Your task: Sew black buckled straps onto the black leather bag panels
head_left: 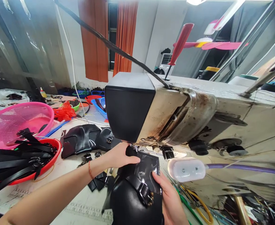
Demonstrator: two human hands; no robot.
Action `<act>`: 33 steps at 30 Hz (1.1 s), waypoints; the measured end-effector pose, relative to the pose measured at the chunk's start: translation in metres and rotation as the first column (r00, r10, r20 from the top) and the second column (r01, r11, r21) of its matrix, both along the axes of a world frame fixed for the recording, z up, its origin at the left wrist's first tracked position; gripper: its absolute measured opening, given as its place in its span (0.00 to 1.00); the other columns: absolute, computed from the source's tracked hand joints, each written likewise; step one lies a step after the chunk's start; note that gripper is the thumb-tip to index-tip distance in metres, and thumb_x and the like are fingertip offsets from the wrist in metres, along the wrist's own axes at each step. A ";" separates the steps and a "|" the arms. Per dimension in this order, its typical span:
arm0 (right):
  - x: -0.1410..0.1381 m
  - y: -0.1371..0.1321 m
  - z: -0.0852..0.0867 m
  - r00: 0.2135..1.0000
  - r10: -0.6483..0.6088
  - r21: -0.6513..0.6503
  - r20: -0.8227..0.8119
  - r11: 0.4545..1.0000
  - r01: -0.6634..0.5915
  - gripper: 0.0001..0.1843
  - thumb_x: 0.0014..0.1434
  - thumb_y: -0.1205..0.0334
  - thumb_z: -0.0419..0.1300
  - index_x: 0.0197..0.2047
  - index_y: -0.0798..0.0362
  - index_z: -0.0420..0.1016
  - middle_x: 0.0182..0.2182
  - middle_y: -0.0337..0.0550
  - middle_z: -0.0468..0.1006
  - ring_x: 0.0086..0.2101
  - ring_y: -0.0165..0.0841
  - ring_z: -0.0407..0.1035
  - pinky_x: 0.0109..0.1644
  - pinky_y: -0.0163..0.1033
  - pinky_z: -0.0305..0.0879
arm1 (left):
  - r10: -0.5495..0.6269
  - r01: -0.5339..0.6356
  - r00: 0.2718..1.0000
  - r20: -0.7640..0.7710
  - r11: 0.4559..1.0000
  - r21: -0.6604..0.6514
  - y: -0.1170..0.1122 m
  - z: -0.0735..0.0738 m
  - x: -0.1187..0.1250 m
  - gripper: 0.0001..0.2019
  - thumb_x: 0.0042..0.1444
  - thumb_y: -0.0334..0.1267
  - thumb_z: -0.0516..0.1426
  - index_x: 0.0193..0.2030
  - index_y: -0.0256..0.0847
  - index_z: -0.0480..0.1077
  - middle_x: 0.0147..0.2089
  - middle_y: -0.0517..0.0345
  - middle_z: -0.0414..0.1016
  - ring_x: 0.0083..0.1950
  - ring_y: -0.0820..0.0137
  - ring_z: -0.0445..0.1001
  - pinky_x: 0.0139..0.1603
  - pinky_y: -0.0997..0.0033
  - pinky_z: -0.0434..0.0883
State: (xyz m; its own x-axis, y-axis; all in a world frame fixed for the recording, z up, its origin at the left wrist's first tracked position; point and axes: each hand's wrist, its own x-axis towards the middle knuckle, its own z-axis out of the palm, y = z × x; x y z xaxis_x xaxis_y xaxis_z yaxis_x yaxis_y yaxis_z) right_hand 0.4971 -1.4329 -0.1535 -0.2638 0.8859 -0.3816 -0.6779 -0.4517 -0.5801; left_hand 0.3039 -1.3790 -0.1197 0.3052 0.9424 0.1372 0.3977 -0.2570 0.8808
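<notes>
A glossy black leather piece point(130, 201) with a buckled strap point(140, 190) is under the head of a sewing machine point(130, 106). Its far edge reaches the presser foot and needle area. My left hand point(120, 156) holds the far left part, thumb on top and the other fingers mostly hidden behind it. Along the right edge, my right hand point(171, 195) grips the piece with the thumb on its upper face; the remaining fingers are out of sight beneath. A small lit white lamp point(186, 169) is just right of the needle area.
More black leather pieces point(82, 137) lie behind my left arm, with small buckled parts point(100, 179) nearby. At left are a red basket point(57, 147) of black straps and a pink basket point(50, 115). A red-handled screwdriver point(180, 43) stands on the machine. Cables and hoses point(198, 203) run at right.
</notes>
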 end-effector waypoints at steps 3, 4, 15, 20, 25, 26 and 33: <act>0.002 0.001 0.003 1.000 0.015 0.014 0.017 1.000 -0.015 0.30 0.46 0.63 0.71 0.54 0.49 0.76 0.46 0.48 0.81 0.42 0.48 0.77 0.44 0.51 0.74 | 0.004 -0.003 0.999 0.041 1.000 -0.019 0.002 -0.006 0.002 0.26 0.50 0.42 0.64 0.56 0.40 0.70 0.56 0.51 0.75 0.56 0.57 0.73 0.59 0.55 0.68; 0.002 0.002 0.006 0.999 0.027 0.018 0.023 0.999 -0.028 0.28 0.46 0.62 0.71 0.53 0.49 0.77 0.45 0.48 0.82 0.41 0.48 0.77 0.44 0.51 0.74 | -0.001 0.002 0.999 0.054 1.000 -0.019 0.004 -0.008 0.002 0.26 0.50 0.42 0.64 0.57 0.40 0.69 0.57 0.51 0.74 0.57 0.57 0.73 0.59 0.55 0.68; 0.011 -0.008 -0.009 0.973 0.218 -0.055 0.071 0.975 -0.214 0.15 0.49 0.52 0.68 0.37 0.52 0.83 0.33 0.52 0.84 0.36 0.49 0.78 0.41 0.52 0.73 | 0.369 -0.281 0.929 -0.016 0.734 0.618 -0.041 -0.036 0.018 0.12 0.56 0.45 0.62 0.40 0.39 0.70 0.46 0.49 0.70 0.51 0.59 0.68 0.54 0.55 0.68; 0.020 -0.017 -0.002 0.977 0.191 -0.076 0.091 0.980 -0.184 0.13 0.42 0.61 0.73 0.32 0.58 0.82 0.32 0.53 0.83 0.31 0.41 0.77 0.38 0.43 0.73 | 0.021 0.129 0.976 -0.218 0.748 0.651 -0.080 -0.020 0.013 0.27 0.55 0.60 0.57 0.48 0.37 0.69 0.41 0.49 0.70 0.42 0.65 0.70 0.43 0.65 0.73; 0.024 -0.014 0.017 0.971 0.185 -0.032 0.149 0.983 -0.182 0.21 0.39 0.62 0.75 0.38 0.59 0.82 0.36 0.57 0.83 0.33 0.42 0.77 0.40 0.44 0.72 | 0.173 0.171 0.893 -0.415 0.723 0.669 -0.097 -0.015 0.012 0.34 0.49 0.57 0.63 0.54 0.31 0.67 0.50 0.38 0.72 0.48 0.55 0.73 0.48 0.57 0.74; 0.024 -0.014 0.019 0.971 0.182 -0.018 0.155 0.983 -0.181 0.21 0.38 0.61 0.75 0.37 0.59 0.82 0.36 0.57 0.83 0.33 0.41 0.77 0.39 0.43 0.72 | 0.227 0.181 0.868 -0.442 0.684 0.707 -0.099 -0.017 0.013 0.30 0.52 0.51 0.62 0.55 0.31 0.66 0.52 0.37 0.73 0.50 0.53 0.72 0.50 0.54 0.73; 0.021 -0.008 0.021 0.966 0.171 -0.041 0.196 0.985 -0.166 0.21 0.35 0.62 0.77 0.36 0.58 0.81 0.36 0.55 0.83 0.34 0.42 0.77 0.41 0.44 0.72 | 0.298 0.193 0.842 -0.450 0.612 0.767 -0.095 -0.030 0.017 0.24 0.49 0.31 0.53 0.55 0.27 0.67 0.55 0.41 0.74 0.51 0.55 0.71 0.52 0.55 0.70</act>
